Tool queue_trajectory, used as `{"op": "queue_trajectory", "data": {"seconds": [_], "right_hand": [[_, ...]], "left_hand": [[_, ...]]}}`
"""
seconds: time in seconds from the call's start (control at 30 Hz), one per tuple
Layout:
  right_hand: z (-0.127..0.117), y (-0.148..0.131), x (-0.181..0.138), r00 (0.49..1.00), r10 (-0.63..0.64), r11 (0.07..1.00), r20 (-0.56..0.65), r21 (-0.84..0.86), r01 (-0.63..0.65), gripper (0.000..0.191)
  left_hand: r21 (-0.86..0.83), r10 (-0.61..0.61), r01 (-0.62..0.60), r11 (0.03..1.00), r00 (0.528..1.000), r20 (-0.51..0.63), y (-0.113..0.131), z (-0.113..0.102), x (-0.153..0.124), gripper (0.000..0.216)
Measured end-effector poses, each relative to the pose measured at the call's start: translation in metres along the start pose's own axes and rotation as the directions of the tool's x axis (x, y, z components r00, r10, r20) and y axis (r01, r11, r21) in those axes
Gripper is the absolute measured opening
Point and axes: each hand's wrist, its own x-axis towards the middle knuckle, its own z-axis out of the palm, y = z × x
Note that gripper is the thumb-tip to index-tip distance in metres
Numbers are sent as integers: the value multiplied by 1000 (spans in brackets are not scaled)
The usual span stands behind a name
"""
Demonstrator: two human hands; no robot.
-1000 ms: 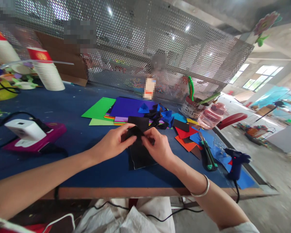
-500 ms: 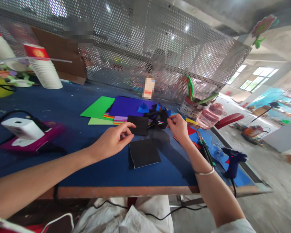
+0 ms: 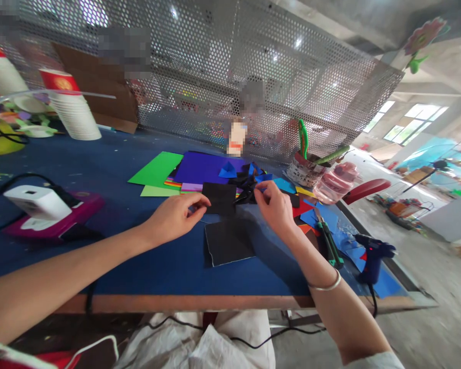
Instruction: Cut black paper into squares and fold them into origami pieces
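Note:
My left hand (image 3: pixel 180 218) is over the table, left of the black paper squares, its thumb and forefinger brought nearly together. What they hold, if anything, is too small to make out. Its fingertips come close to the upper black square (image 3: pixel 218 198), which overlaps the paper stack. Below it, a second black square (image 3: pixel 230 243) with a pale, rough edge lies flat. My right hand (image 3: pixel 274 207) is pinched beside several folded black paper pieces (image 3: pixel 246 188); whether a small thing is between its fingers is hidden. Folded blue paper pieces (image 3: pixel 228 170) rest behind them.
A stack of coloured paper (image 3: pixel 207 166) is at the back. On the right are a green cutter (image 3: pixel 329 241), a glue gun (image 3: pixel 372 253), a pink bottle (image 3: pixel 336 183) and a tool pot (image 3: pixel 303 170). A white charger (image 3: pixel 36 205) and paper cups (image 3: pixel 75 115) stand left.
My right hand has moved left, nearer the folded black pieces, uncovering dark and light-blue paper to its right. My left hand has shifted slightly left, its thumb and forefinger closer together.

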Motion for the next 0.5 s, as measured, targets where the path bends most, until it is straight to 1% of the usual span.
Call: {"op": "queue_trajectory", "data": {"seconds": [0.1, 0.17, 0.23, 0.27, 0.33, 0.4, 0.43, 0.5], "right_hand": [[6, -12, -10, 989, -104, 994, 102, 52, 99, 9], [10, -16, -14, 957, -209, 975, 203, 118, 188, 6], [11, -16, -17, 907, -297, 951, 299, 177, 253, 2], [12, -15, -17, 884, -325, 943, 337, 192, 273, 5], [11, -13, -18, 848, -355, 934, 393, 188, 304, 25], [10, -11, -18, 828, -357, 934, 432, 152, 323, 52], [10, -10, -18, 821, -352, 935, 449, 131, 329, 62], [10, -10, -19, 815, -335, 940, 473, 101, 327, 71]], "left_hand": [[23, 67, -68, 997, 997, 47, 1, 3, -2, 24], [23, 116, -119, 993, 989, 92, 2, 5, -4, 23], [20, 149, -153, 988, 981, 126, 1, 7, -5, 22], [21, 157, -161, 987, 978, 137, 0, 7, -5, 21], [26, 159, -164, 986, 977, 144, -3, 7, -5, 22], [30, 153, -159, 987, 978, 142, -5, 7, -4, 24], [30, 151, -157, 987, 978, 142, -5, 7, -4, 25], [27, 149, -155, 988, 978, 147, -5, 7, -4, 30]]}}
